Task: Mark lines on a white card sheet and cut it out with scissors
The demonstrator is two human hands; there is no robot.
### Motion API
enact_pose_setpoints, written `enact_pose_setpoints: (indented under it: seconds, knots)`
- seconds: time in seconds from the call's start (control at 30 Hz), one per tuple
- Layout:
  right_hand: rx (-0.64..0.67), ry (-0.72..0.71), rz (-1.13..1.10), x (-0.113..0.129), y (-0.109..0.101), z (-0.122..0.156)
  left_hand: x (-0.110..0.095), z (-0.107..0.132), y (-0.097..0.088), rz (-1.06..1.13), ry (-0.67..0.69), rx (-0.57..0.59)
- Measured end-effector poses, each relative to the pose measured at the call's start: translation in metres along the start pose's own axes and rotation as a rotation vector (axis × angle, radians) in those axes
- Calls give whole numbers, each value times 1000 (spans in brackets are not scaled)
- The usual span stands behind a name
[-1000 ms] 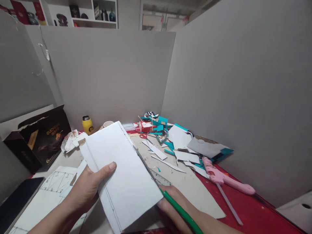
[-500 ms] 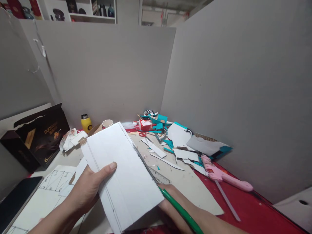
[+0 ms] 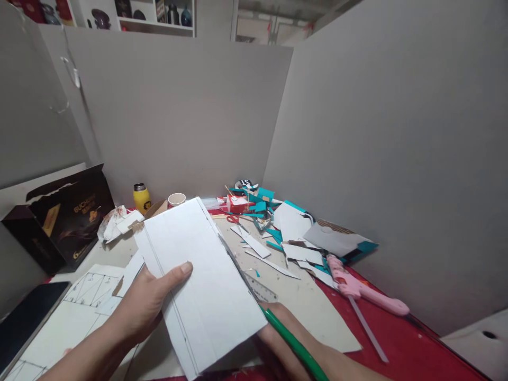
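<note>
My left hand (image 3: 153, 299) grips a white sheet of cardboard (image 3: 210, 280), thumb on top and fingers hidden underneath. Pencil-like lines run along the sheet's left side, and brown torn cardboard shows at its upper left corner. At the sheet's lower right edge, my right hand (image 3: 280, 330) is closed around green-handled scissors (image 3: 296, 344), its fingers partly behind the sheet. A dark blade shows along the right edge of the cardboard. Under the left wrist lies paper with drawn truss-like lines (image 3: 89, 288).
White and teal cardboard scraps (image 3: 293, 222) are heaped at the back right. A pink glue gun (image 3: 357, 288) with a glue stick lies on the red cloth. Red-handled scissors (image 3: 233, 218), a clear ruler (image 3: 260, 288), a yellow bottle (image 3: 142, 198), a paper cup (image 3: 177, 199), a dark box (image 3: 75, 217) and a phone (image 3: 29, 323) surround the work.
The view has shifted slightly. Both hands, the cardboard and the green-handled scissors keep nearly the same positions relative to each other.
</note>
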State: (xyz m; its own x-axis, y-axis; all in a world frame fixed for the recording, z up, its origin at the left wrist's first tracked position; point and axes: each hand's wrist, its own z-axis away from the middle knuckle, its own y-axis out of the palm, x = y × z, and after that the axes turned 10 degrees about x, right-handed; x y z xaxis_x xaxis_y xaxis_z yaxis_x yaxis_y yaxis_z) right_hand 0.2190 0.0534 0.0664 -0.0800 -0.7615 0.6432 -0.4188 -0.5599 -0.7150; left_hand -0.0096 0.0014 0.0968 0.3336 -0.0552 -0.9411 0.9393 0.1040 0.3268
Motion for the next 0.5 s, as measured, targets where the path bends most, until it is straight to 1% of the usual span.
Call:
enact_pose_setpoints:
  seconds: [0.1, 0.23, 0.43, 0.5]
  knots:
    - [-32, 20, 5, 2, 3, 1, 2, -1, -4, -15, -14, 30]
    - [-53, -11, 52, 1, 5, 4, 4, -2, -7, -1, -18, 49]
    - [-36, -81, 100, -10, 7, 7, 2, -2, -4, 11, -20, 38]
    - [-22, -83, 113, -15, 8, 7, 1, -2, -4, 5, -31, 43]
